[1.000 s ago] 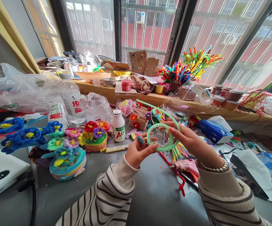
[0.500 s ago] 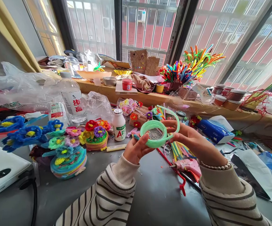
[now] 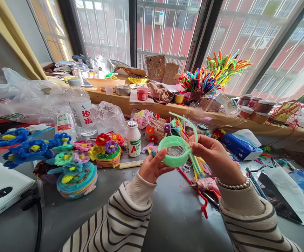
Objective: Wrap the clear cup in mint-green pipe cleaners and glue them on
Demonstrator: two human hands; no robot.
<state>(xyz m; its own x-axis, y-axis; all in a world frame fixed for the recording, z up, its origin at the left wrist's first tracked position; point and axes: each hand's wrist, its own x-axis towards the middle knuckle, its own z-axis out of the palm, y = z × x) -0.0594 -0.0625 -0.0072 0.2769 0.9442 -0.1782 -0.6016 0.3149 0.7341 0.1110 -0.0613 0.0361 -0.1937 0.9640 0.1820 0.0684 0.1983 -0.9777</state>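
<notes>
In the middle of the head view my left hand [image 3: 152, 168] is closed on the near left side of a round, shallow dish [image 3: 173, 161] whose wall is wrapped in light green pipe cleaner. Its bottom looks clear or silvery. A loose length of green pipe cleaner [image 3: 189, 123] leaves the dish on the right and curves up and back to the left. My right hand [image 3: 215, 154] pinches this length between thumb and fingers, close to the dish's right side. Both hands are raised over the grey table [image 3: 167, 217].
A pink glue gun [image 3: 207, 184], a red pipe cleaner [image 3: 204, 206], scissors [image 3: 186, 166] and loose colored stems [image 3: 198, 164] lie beneath my right hand. To the left stand a white bottle [image 3: 133, 140] and pipe-cleaner flowers [image 3: 71, 168]. A blue tissue pack [image 3: 237, 145] lies at right.
My right hand has turned, its fingers drawn back from behind the dish into a pinch on the strip. The strip's loop has opened, its free end now standing up. The dish has tilted slightly.
</notes>
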